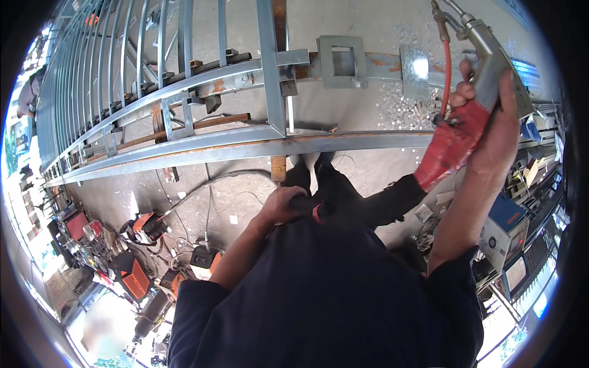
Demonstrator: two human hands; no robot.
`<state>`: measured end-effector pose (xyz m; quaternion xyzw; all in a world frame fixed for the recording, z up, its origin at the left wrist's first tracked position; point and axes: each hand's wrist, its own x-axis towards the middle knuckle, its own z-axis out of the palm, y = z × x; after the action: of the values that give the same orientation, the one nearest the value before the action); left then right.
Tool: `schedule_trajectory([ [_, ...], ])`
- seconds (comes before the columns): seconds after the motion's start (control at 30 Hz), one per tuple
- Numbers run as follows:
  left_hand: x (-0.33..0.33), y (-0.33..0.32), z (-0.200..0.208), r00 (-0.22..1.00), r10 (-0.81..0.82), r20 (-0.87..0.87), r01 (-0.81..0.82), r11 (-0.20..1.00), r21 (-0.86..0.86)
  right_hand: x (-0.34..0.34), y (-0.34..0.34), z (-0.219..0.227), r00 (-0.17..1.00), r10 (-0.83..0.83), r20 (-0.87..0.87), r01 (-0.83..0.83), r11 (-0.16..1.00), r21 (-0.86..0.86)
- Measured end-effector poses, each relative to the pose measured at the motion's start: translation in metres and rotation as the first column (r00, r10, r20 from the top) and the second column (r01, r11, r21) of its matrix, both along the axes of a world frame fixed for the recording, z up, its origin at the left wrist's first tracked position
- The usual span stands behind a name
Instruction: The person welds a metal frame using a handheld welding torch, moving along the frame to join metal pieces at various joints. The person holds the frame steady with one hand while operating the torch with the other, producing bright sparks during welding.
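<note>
Raised at the upper right, my right hand is closed round a silver welding gun with a slim brass-tipped front end. A thin red hose runs along the gun, and a red wrapped section leads from it into a black cable sleeve. That sleeve drops toward my waist, where my left hand has its fingers curled round dark material that looks like the same sleeve. Ahead of me lies a galvanized steel frame; its row of upright bars stretches off to the far left.
A square plate with a square hole and a flat plate rest past the near rail, by scattered small pale bits. Cables cross the floor at left, near an orange-and-black machine. A blue-and-white box stands right.
</note>
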<state>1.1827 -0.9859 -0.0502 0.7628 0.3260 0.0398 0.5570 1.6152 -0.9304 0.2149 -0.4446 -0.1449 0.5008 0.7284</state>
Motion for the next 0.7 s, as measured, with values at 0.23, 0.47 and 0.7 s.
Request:
schedule_trajectory([
  [0.23, -0.058, -0.027, -0.033, 0.956, 0.193, -0.221, -0.21, 0.976, -0.055, 0.007, 0.013, 0.063, 0.98, 0.072, 0.186, -0.06, 0.996, -0.071],
  [0.47, -0.101, -0.039, 0.042, 0.732, 0.68, -0.042, -0.671, 0.707, -0.223, 0.001, 0.071, 0.033, 0.939, 0.276, 0.208, -0.18, 0.905, -0.386],
  [0.7, -0.117, -0.021, 0.117, 0.404, 0.908, 0.106, -0.891, 0.365, 0.27, 0.001, 0.158, -0.042, 0.871, 0.475, -0.124, -0.481, 0.773, -0.413],
])
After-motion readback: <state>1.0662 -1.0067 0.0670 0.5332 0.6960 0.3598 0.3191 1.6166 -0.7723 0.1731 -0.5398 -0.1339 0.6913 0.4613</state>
